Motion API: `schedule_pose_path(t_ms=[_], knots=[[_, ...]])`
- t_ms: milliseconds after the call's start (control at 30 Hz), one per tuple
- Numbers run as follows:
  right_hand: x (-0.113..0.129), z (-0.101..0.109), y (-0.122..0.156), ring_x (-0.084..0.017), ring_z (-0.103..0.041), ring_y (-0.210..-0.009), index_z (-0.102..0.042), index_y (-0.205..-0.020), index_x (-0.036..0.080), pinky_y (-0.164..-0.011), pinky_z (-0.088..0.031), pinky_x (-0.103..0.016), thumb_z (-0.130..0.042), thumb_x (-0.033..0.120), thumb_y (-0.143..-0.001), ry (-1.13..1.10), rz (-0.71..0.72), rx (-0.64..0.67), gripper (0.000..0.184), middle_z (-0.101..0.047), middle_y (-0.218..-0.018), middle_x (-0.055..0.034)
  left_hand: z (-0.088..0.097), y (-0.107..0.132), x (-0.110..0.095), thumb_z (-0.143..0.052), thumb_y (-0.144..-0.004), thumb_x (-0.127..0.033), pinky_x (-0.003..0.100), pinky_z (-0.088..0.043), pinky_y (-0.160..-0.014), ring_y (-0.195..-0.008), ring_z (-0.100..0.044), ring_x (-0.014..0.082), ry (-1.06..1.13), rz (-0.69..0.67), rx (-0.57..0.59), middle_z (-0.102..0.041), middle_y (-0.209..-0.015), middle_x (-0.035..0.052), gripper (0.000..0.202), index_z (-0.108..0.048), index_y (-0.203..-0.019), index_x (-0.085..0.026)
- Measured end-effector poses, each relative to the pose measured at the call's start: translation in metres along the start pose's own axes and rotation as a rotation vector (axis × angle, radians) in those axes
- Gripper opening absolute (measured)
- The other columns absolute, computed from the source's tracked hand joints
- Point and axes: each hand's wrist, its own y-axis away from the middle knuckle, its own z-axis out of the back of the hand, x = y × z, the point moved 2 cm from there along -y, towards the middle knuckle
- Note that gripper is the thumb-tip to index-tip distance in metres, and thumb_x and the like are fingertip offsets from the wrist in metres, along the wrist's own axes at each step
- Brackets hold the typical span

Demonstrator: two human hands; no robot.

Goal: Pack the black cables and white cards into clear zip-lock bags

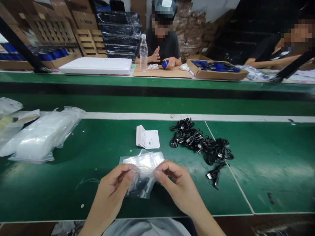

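Pinching with left hand (pixel 113 188) and right hand (pixel 179 186), close together, on the upper edge of a clear bag (pixel 143 184), lower centre of the frame.
Best to keep both pinches level and the edge taut, away from the dark contents (pixel 137 189) and shiny plastic (pixel 145 159) behind; white leaflet (pixel 152 139) at centre, black cables (pixel 200 141) right of centre.

We couldn't identify the dark contents (pixel 137 188).
A clear bag (pixel 145 187) blurred them between our left hand (pixel 112 188) and right hand (pixel 178 188).
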Motion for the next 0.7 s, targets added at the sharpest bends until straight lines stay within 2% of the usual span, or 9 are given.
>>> schedule_pose_path(t_ms=[100, 200, 333, 500, 700], knots=[[0.0025, 0.0025, -0.0012, -0.012, -0.047, -0.061, -0.059, -0.069, 0.018, -0.058, -0.036, -0.024, -0.057, 0.025, -0.082, 0.018, 0.037, 0.000, 0.015, -0.053, -0.066, 0.0020, 0.0026, -0.0010, -0.0013, -0.053, -0.083, -0.042, 0.017, -0.049, -0.054, -0.060, -0.061, 0.0114, -0.006, -0.023, -0.015, -0.066, -0.071, -0.0013, 0.022, -0.063, -0.086, -0.022], [0.0039, 0.0036, -0.0017, -0.012, -0.048, -0.062, -0.058, -0.068, 0.018, -0.059, -0.037, -0.024, -0.057, 0.023, -0.082, 0.035, 0.069, 0.008, 0.015, -0.053, -0.067, 0.0016, 0.0015, -0.0029, -0.0026, -0.053, -0.083, -0.040, 0.017, -0.049, -0.054, -0.061, -0.062, 0.0116, -0.040, -0.059, -0.010, -0.065, -0.071, -0.0014, 0.021, -0.063, -0.078, -0.022], [0.0039, 0.0053, -0.0021, -0.013, -0.049, -0.064, -0.057, -0.068, 0.018, -0.060, -0.038, -0.025, -0.056, 0.023, -0.083, 0.067, 0.091, 0.009, 0.016, -0.054, -0.068, 0.0007, 0.0013, -0.0046, -0.0013, -0.054, -0.083, -0.036, 0.017, -0.044, -0.049, -0.054, -0.056, 0.0102, -0.160, -0.124, -0.048, -0.061, -0.065, -0.0031, 0.019, -0.062, -0.073, -0.022], [0.0019, 0.0062, -0.0034, -0.013, -0.048, -0.061, -0.057, -0.067, 0.018, -0.057, -0.038, -0.024, -0.056, 0.022, -0.083, 0.078, 0.098, 0.003, 0.017, -0.053, -0.065, 0.0011, 0.0019, -0.0045, 0.0009, -0.053, -0.084, -0.034, 0.017, -0.042, -0.050, -0.055, -0.054, 0.0102, -0.249, -0.158, -0.008, -0.061, -0.068, -0.0030, 0.018, -0.062, -0.074, -0.022], [0.0005, 0.0063, -0.0031, -0.013, -0.049, -0.065, -0.057, -0.072, 0.018, -0.061, -0.039, -0.024, -0.054, 0.020, -0.085, 0.098, 0.116, 0.015, 0.013, -0.054, -0.071, 0.0010, 0.0002, -0.0028, 0.0006, -0.054, -0.083, -0.033, 0.017, -0.041, -0.052, -0.056, -0.052, 0.0099, -0.227, -0.186, -0.085, -0.057, -0.068, -0.0035, 0.018, -0.058, -0.070, -0.022]])
